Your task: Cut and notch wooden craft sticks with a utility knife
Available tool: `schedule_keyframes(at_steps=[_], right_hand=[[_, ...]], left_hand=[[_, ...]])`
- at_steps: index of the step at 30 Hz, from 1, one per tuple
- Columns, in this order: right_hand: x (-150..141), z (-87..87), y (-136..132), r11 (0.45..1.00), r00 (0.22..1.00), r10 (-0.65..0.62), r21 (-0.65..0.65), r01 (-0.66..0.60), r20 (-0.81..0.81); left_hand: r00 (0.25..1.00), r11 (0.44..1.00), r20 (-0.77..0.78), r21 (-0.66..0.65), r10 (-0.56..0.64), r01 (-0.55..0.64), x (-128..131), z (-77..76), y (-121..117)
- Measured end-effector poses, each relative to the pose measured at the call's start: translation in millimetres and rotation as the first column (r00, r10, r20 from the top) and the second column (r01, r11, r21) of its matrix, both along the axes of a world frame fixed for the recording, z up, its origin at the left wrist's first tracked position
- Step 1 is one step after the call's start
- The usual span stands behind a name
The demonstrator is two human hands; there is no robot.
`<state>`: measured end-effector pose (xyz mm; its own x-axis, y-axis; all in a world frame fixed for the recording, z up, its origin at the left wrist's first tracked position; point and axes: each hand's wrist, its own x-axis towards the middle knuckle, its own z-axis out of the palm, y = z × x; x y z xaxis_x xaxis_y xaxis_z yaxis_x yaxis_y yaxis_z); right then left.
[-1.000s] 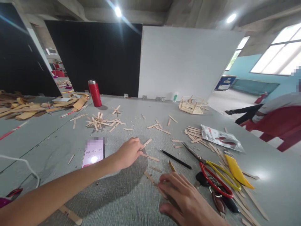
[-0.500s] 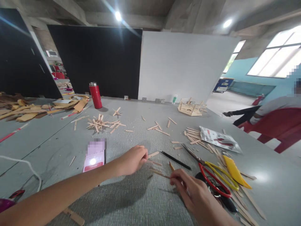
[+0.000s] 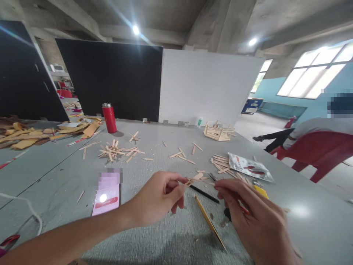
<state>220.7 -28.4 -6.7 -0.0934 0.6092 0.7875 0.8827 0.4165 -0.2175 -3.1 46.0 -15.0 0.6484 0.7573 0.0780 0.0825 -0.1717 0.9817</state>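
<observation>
My left hand (image 3: 158, 198) pinches small wooden craft sticks (image 3: 195, 179) between thumb and fingertips, above the table. Facing it, my right hand (image 3: 256, 219) has its fingertips closed on the end of a thin stick (image 3: 210, 183); whether this joins the pieces in my left hand is hard to tell. Below the hands are a black pencil-like rod (image 3: 205, 194) and a long, thin yellowish strip (image 3: 209, 222). Scissors, with only parts showing, and a yellow tool (image 3: 261, 191) are mostly hidden behind my right hand.
Sticks lie in a heap (image 3: 111, 151) and in a pile (image 3: 222, 163) beside a silver packet (image 3: 249, 167). A stick frame (image 3: 219, 132), a red flask (image 3: 109, 118) and a phone (image 3: 107, 197) stand or lie around. A person sits on a red chair (image 3: 325, 154) at right.
Both hands have risen from the tabletop, lifting sticks and coming together in front of me. My right hand now covers most of the scissors. The view has tilted up slightly and turned right.
</observation>
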Motion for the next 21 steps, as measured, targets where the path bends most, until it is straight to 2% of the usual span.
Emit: schedule_keyframes(at_steps=[4, 8, 11, 15, 18, 21], right_hand=[[2.1, -10.6, -6.7, 0.996, 0.999, -0.021, 0.083, 0.018, 0.044], [8.4, -16.3, -11.9, 0.993, 0.986, 0.021, 0.111, -0.039, 0.163], [11.6, -19.2, -14.3, 0.991, 0.981, 0.032, 0.119, -0.056, 0.192], [16.8, -25.5, -17.2, 0.988, 0.983, 0.067, 0.124, -0.089, 0.171], [22.3, -31.6, -21.6, 0.988, 0.974, 0.131, 0.056, -0.144, 0.186], [24.9, -37.9, -26.9, 0.979, 0.953, 0.203, -0.019, -0.204, 0.225]], left_hand=[[0.994, 0.995, 0.031, 0.017, 0.101, -0.101, -1.2, 2.0, -6.9], [0.989, 0.989, 0.039, 0.032, 0.143, -0.144, -0.2, 0.6, -12.6], [0.986, 0.985, 0.044, 0.057, 0.161, -0.164, 1.6, -1.4, -16.9], [0.981, 0.957, 0.037, 0.217, 0.188, -0.192, 4.9, -5.8, -22.5], [0.983, 0.881, 0.064, 0.437, 0.17, -0.181, 7.8, -13.7, -27.3], [0.981, 0.697, 0.129, 0.69, 0.144, -0.193, 10.1, -23.9, -32.2]])
